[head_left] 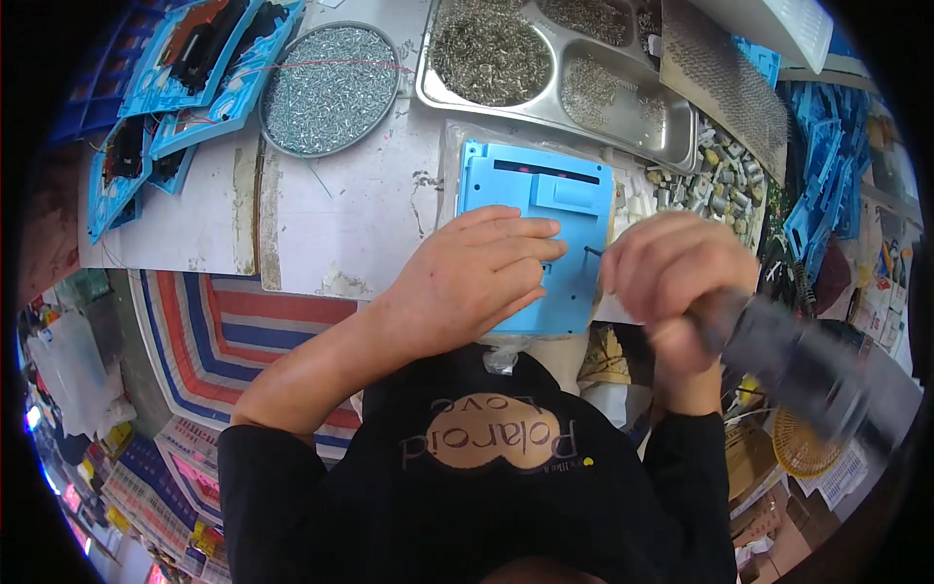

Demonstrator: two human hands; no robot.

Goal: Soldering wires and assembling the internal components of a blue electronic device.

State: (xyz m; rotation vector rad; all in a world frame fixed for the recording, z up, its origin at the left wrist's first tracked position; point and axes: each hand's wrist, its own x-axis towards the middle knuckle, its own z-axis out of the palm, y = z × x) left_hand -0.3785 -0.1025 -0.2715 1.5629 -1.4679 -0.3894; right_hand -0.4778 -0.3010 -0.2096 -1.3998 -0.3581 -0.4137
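A flat light-blue plastic housing (574, 292) lies in front of me, with a dark slot and a raised block near its far edge. My left hand (486, 268) rests flat across it, fingers stretched out. A black power screwdriver (788, 346), blurred by motion, is gripped in my right hand (681, 268). Its thin bit points at the housing's right side, with the tip at or just above the surface; I cannot tell if it touches a screw. My left palm hides part of the housing.
A round tray of small silver screws (397, 73) stands at the far left, beside stacked blue housings (209, 122) with wires. Ahead is a metal compartment tray (559, 83) holding small metal parts. Small cylindrical motors (725, 175) and blue plastic pieces (827, 156) lie to the right.
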